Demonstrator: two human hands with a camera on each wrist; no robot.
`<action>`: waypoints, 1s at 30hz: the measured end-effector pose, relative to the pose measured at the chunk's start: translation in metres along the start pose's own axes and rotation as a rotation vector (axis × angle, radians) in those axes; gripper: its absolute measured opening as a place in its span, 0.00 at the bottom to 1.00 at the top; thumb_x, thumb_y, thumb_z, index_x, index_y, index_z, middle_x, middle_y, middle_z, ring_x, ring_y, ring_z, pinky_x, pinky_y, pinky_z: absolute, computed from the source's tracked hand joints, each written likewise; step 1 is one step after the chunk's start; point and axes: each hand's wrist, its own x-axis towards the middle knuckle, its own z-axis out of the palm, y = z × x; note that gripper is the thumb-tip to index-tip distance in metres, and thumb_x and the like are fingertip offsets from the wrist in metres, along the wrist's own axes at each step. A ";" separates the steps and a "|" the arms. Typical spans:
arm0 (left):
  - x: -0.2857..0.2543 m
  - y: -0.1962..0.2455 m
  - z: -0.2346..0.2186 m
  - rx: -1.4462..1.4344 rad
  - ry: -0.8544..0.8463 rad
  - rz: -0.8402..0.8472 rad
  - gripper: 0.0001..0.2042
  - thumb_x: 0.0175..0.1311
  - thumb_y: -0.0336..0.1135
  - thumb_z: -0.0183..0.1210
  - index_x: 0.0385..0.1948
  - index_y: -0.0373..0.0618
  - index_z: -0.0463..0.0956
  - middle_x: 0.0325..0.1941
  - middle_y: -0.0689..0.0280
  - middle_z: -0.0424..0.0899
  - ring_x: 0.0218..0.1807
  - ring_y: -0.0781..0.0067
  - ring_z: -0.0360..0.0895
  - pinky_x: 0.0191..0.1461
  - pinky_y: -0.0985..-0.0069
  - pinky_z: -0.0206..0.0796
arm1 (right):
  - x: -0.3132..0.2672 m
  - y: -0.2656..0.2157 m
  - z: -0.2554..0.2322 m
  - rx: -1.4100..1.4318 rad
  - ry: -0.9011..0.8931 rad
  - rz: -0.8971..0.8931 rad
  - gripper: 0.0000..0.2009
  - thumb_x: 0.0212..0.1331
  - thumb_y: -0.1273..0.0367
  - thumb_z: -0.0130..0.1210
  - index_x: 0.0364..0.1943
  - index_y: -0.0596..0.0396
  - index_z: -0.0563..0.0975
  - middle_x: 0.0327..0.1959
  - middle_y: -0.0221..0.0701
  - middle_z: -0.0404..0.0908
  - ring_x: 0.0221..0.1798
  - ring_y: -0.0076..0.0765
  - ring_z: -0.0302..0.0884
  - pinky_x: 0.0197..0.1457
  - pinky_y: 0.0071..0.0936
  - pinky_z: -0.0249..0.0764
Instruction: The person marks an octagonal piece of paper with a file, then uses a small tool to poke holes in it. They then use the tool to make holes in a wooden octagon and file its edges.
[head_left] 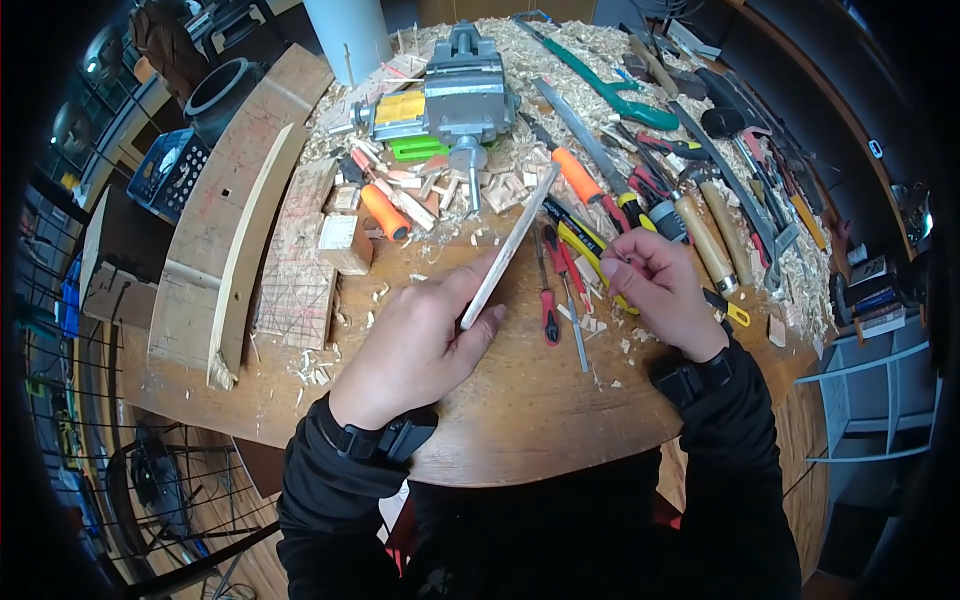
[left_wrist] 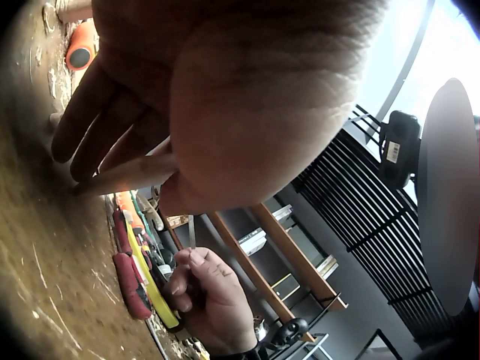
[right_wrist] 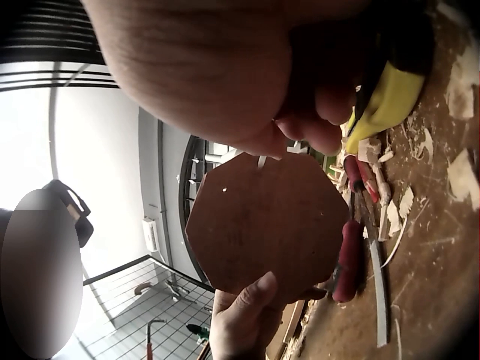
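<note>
My left hand (head_left: 405, 345) holds a wooden board (head_left: 513, 248) on edge, thumb on the near side and fingers behind. In the right wrist view the flat octagonal face of the board (right_wrist: 266, 217) shows, the left thumb across its lower edge. My right hand (head_left: 660, 285) is raised to the right of the board, with thumb and fingertips pinched together. From its fingertips a short thin strip (left_wrist: 191, 231) sticks up in the left wrist view; I cannot tell what kind of thing it is. Under the hands lie a red-handled tool (head_left: 550, 320) and a yellow-black utility knife (head_left: 585, 235).
A metal vise (head_left: 466, 90) stands at the back among wood shavings. Orange-handled tools (head_left: 385, 210), chisels, files and a green-handled saw (head_left: 640, 112) lie across the right and back. On the left are a wooden block (head_left: 345, 245), a marked board (head_left: 298, 260) and long curved planks (head_left: 255, 245).
</note>
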 end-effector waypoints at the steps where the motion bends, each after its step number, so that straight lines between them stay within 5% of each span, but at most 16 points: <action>1: 0.000 0.000 0.000 -0.004 -0.007 -0.009 0.13 0.63 0.33 0.60 0.46 0.36 0.74 0.30 0.47 0.80 0.30 0.46 0.80 0.34 0.64 0.69 | -0.001 0.000 -0.001 -0.031 -0.013 0.013 0.07 0.66 0.68 0.58 0.38 0.59 0.77 0.25 0.16 0.72 0.27 0.09 0.61 0.29 0.13 0.58; 3: 0.001 0.000 -0.001 0.050 -0.024 0.031 0.22 0.61 0.29 0.59 0.58 0.36 0.70 0.33 0.46 0.81 0.33 0.45 0.81 0.38 0.59 0.72 | -0.001 -0.001 0.000 -0.043 -0.017 0.008 0.07 0.66 0.69 0.59 0.38 0.58 0.77 0.25 0.16 0.71 0.27 0.09 0.59 0.29 0.13 0.57; 12: -0.002 -0.003 -0.001 0.045 -0.092 0.068 0.26 0.50 0.21 0.54 0.57 0.32 0.70 0.47 0.43 0.80 0.47 0.41 0.79 0.53 0.57 0.71 | -0.002 -0.004 0.001 -0.068 -0.058 0.004 0.06 0.65 0.70 0.59 0.38 0.58 0.77 0.28 0.16 0.74 0.27 0.08 0.61 0.30 0.12 0.58; 30: -0.002 -0.004 -0.002 0.058 -0.083 0.081 0.25 0.50 0.21 0.55 0.56 0.30 0.70 0.48 0.44 0.80 0.48 0.43 0.79 0.54 0.59 0.71 | -0.002 -0.003 0.002 -0.074 -0.046 -0.004 0.07 0.65 0.70 0.60 0.40 0.59 0.77 0.29 0.16 0.74 0.28 0.08 0.62 0.30 0.11 0.59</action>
